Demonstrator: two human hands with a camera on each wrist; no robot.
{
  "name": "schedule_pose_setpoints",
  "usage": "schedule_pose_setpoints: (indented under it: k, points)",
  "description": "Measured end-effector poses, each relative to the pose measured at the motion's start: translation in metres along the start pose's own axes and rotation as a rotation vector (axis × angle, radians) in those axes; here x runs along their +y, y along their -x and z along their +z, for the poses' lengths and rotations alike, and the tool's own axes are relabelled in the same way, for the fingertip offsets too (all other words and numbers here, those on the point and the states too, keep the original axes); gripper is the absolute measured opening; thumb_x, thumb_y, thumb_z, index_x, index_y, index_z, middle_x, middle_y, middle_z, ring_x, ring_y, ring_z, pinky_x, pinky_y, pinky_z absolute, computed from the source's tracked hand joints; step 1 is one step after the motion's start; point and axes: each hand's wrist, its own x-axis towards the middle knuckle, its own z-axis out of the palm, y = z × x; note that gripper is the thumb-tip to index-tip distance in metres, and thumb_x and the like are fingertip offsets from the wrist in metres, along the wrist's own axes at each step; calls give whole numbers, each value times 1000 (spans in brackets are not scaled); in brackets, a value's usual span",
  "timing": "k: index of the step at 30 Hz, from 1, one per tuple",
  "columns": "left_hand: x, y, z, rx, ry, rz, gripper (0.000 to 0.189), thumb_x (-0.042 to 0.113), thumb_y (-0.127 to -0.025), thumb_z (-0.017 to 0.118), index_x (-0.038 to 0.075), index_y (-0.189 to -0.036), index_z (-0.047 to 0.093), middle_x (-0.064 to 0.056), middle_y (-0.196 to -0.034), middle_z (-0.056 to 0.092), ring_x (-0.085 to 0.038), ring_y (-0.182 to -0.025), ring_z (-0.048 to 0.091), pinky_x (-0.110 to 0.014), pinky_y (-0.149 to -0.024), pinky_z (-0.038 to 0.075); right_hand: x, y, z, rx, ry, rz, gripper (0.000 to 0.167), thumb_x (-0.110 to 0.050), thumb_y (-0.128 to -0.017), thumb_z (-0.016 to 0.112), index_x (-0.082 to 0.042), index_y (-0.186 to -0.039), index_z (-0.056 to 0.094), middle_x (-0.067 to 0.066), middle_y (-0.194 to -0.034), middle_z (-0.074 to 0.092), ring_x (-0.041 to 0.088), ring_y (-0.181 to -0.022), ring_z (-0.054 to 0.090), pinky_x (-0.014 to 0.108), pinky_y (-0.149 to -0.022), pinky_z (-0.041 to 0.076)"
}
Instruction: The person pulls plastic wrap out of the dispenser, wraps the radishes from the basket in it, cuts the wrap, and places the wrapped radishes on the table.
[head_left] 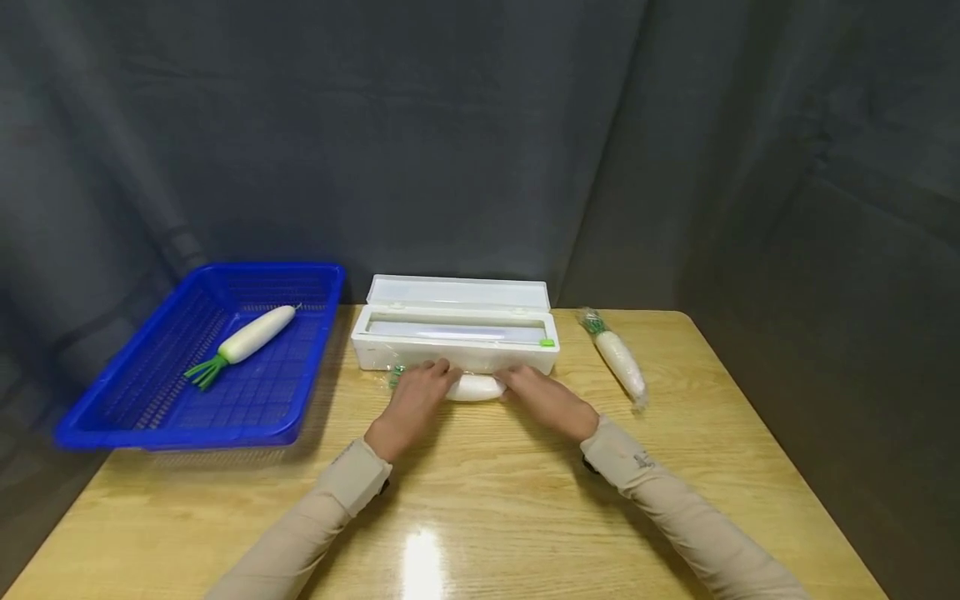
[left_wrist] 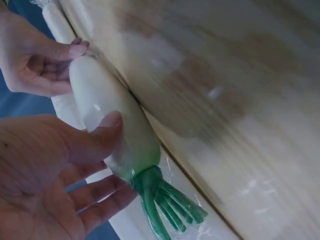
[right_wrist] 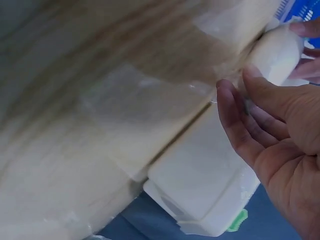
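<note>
A white radish (head_left: 475, 387) with green stalks (left_wrist: 167, 202) lies in clear plastic wrap along the front of a white cling film box (head_left: 455, 354). At the stalk end, my left hand (head_left: 422, 392) holds it, thumb on top and fingers beneath on the far side. My right hand (head_left: 543, 400) is at the tapered end. There its thumb and forefinger pinch the plastic wrap (right_wrist: 241, 82) close to the radish's tip. More film spreads on the table, seen in the right wrist view. The box lid (head_left: 459, 292) is raised, with the roll (head_left: 457, 332) visible inside.
On the left stands a blue basket (head_left: 315, 367) with an unwrapped radish (head_left: 257, 335) in it. Another radish (head_left: 621, 362), wrapped in film, lies right of the box. A green slider (head_left: 547, 342) sits at the box's right end. Dark curtains (head_left: 480, 150) surround the wooden table (head_left: 510, 517).
</note>
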Motion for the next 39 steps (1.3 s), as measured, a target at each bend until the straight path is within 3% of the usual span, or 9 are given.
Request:
schedule_pose_setpoints:
  k: [6,11,16,20,25,30,34,39]
  points:
    - [-1,2,1,6,-24,20,40,-15,-77,80,5,-110,69,-9,-91,65,-25,-73,65,-32,-57,53,1,-2,0,-16,102,43,21,6,-93,72,0,-112,67,11,-95,70,17,-85,64,30,-72,54]
    - [-6,8,0,1,98,7,39,-12,-80,80,5,-111,66,-9,-99,69,-28,-80,69,-37,-63,57,-5,1,-7,56,235,115,33,-17,-93,81,-5,-121,70,9,-110,71,22,-93,68,36,-77,58]
    - [-11,8,-5,-30,173,-33,42,-8,-77,86,5,-109,63,-9,-102,71,-29,-86,71,-41,-70,59,-1,1,-15,296,262,168,36,-24,-95,79,1,-118,69,14,-109,66,26,-90,64,40,-77,56]
    - [-11,5,-7,-40,137,-20,40,1,-77,89,5,-107,62,-9,-98,71,-27,-81,71,-38,-67,58,10,0,-19,451,238,306,53,-21,-91,83,10,-128,61,27,-122,62,41,-106,62,52,-90,54]
    - [-6,5,-9,-57,102,-20,38,7,-78,90,5,-104,63,-9,-94,70,-25,-75,70,-34,-60,56,22,3,-22,418,100,479,69,-19,-90,83,19,-138,53,37,-144,52,52,-133,52,59,-109,47]
    - [-2,4,-12,-54,79,-29,35,8,-77,91,5,-102,67,-10,-96,73,-25,-78,72,-33,-61,56,27,7,-23,385,-78,506,63,-13,-93,79,24,-135,52,43,-147,47,55,-140,46,55,-108,48]
    - [1,2,-14,-67,88,-4,32,8,-78,91,4,-97,66,-10,-96,72,-25,-81,72,-33,-61,55,30,12,-24,392,-127,539,58,-15,-92,80,22,-130,57,44,-146,46,54,-142,44,57,-108,46]
    - [3,1,-17,-101,90,-9,29,11,-81,89,5,-95,65,-9,-95,71,-25,-83,71,-34,-63,54,33,14,-25,371,-158,560,62,-21,-95,79,20,-135,56,42,-149,44,54,-142,43,56,-110,45]
